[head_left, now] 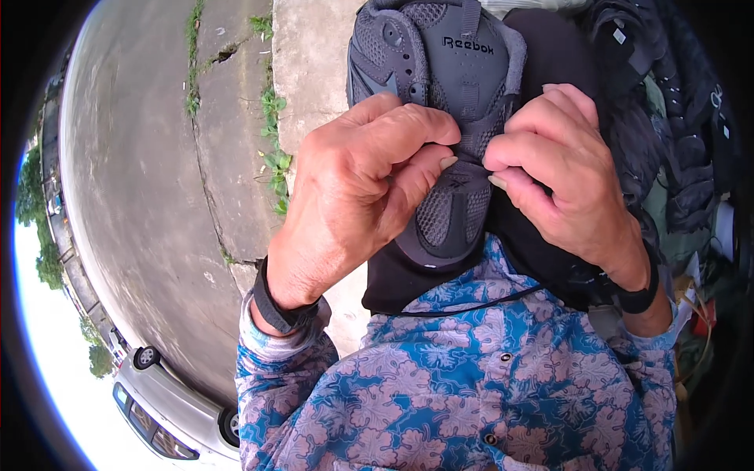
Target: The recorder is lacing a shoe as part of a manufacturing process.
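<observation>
A dark grey sneaker upper [448, 224] lies on my lap, its rounded toe toward me and its padded tongue [463, 67] pointing away. Over the left side of the lacing area, my left hand [345, 177] is closed, thumb and index finger pinched together. Opposite it, my right hand [561, 169] makes a similar pinch at the right edge, just above the toe. The fingertips hide whatever is between them. Eyelets on the upper left side look unlaced. Black cloth [393, 282] lies beneath the shoe, and a thin dark cord-like line crosses my patterned shirt [455, 369].
Dark shoe pieces [628, 110] are heaped to my right, some with small white tags. On the left stretches concrete pavement [141, 157] with cracks and green weeds [275, 161]. A silver car [169, 404] stands at the lower left. Both wrists wear black bands [275, 306].
</observation>
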Tool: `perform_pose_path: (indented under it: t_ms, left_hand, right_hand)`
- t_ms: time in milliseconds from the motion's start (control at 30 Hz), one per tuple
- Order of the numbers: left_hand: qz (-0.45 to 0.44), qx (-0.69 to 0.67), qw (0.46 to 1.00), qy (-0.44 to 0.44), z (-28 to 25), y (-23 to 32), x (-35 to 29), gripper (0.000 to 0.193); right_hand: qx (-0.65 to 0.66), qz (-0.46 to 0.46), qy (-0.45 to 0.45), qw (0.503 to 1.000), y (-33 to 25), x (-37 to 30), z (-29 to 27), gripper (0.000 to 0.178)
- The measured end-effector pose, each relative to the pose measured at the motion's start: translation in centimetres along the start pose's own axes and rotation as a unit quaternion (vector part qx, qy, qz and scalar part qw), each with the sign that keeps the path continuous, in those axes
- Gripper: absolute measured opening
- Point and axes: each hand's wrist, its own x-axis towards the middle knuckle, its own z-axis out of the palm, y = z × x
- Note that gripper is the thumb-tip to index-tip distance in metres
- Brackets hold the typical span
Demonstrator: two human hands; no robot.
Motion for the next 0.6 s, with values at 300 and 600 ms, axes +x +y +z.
perform_pose_path:
  t_ms: [300,600]
  left_hand:
    - [-0.026,0.006,1.000,-0.010,0.7,1.1,-0.3,0.009]
    - [-0.027,0.035,0.999,0.010,0.6,-0.2,0.6,0.008]
  right_hand:
    - [0.016,-0.011,-0.062,0.998,-1.1,0.1,0.1,0.020]
    - [-0.019,0.047,-0.025,0.998,0.1,0.1,-0.5,0.023]
